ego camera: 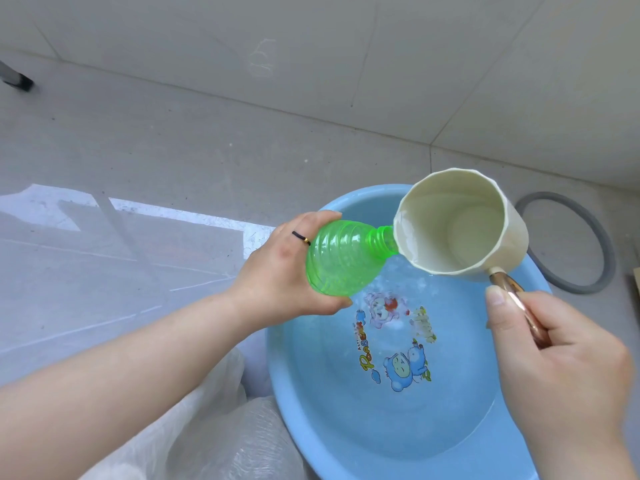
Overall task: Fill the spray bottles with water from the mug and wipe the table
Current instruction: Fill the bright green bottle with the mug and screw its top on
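- Spray bottle (341, 258), green and see-through with its top off, lies tilted in my left hand (277, 271) above the far side of the blue basin (311, 393). My fingers and thumb wrap round its wide lower end.
- The bottle's threaded neck touches the lip of the cream mug (460, 220), which is tipped toward it and has water inside.
- My right hand (554, 358) holds the mug by its shiny copper-coloured handle (512, 296), with my fingers curled round it and my thumb laid along the top.
- A thin black band (300, 237) sits on one finger of my left hand.
- The basin holds shallow water, which is rippled and foamy under the bottle, and a cartoon print (398, 341) shows on its bottom.
- The basin stands on a pale grey tiled floor (173, 150), where a bright patch of window light (138, 209) falls to the left.
- A faint chalk mark (263, 58) is drawn on a far tile.
- A grey ring (602, 244) lies flat on the floor just beyond the basin's right rim.
- Crumpled clear plastic (214, 427) bunches against the basin's near left side.
- A dark object (17, 81) pokes in at the far left edge, and I cannot tell what it is.
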Action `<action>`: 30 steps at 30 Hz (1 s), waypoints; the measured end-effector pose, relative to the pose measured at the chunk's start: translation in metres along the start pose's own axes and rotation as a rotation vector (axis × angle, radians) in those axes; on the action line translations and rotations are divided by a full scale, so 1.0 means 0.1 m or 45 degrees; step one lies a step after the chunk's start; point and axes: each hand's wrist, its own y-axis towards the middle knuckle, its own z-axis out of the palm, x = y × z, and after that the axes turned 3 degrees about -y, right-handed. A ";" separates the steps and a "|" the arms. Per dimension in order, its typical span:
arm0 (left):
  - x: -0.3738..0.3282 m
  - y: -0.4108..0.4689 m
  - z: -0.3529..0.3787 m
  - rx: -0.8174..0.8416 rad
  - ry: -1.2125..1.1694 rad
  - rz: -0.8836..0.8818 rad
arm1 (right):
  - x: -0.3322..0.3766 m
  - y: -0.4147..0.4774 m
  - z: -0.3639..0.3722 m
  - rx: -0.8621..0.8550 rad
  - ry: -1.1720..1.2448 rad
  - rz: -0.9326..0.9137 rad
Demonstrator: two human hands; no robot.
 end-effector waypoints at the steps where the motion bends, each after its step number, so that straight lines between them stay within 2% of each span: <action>1: 0.00 0.00 0.00 0.002 0.003 0.001 | 0.01 0.01 0.00 -0.009 -0.005 -0.012; 30: 0.00 0.00 0.00 -0.006 -0.017 -0.016 | 0.10 0.05 -0.01 -0.174 -0.265 -0.290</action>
